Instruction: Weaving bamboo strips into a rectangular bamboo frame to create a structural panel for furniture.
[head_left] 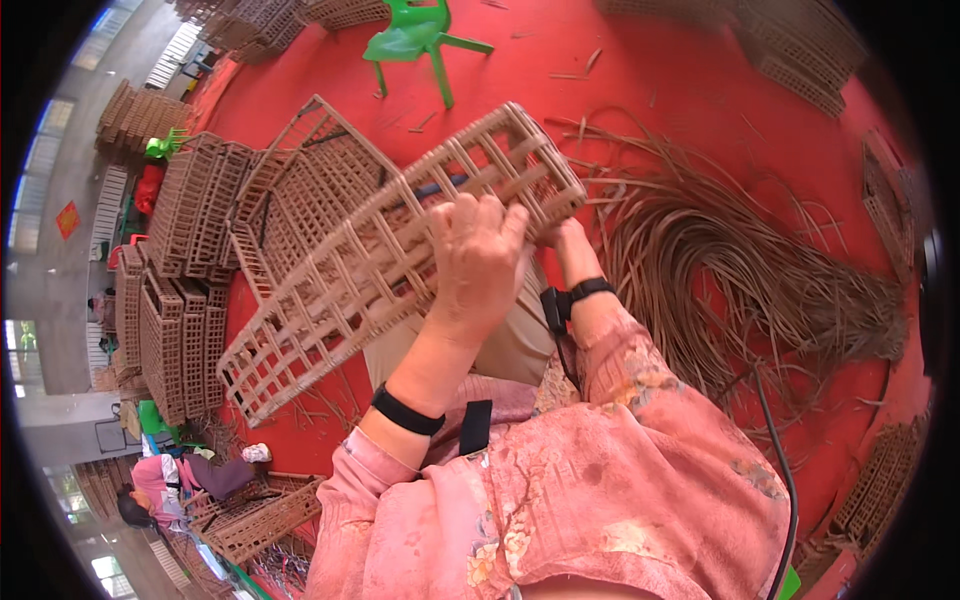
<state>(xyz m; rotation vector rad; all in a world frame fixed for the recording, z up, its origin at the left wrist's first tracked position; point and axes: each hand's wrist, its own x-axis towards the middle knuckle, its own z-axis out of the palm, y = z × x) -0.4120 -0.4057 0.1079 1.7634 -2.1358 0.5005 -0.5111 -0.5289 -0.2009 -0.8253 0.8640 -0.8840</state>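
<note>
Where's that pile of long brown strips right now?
In the head view, the brown strips lie in a loose coil on the red floor, on the person's right, beside the right hand and the woven basket.

No words or numbers could be read anywhere. A small red sign showed near nine o'clock, slightly above the level of the middle, close to the rim of the view. It stood on a grey wall, and its four-cornered shape sat tilted. A yellowish-orange mark lay across its red face, but it was too small and blurred to make out.
</note>
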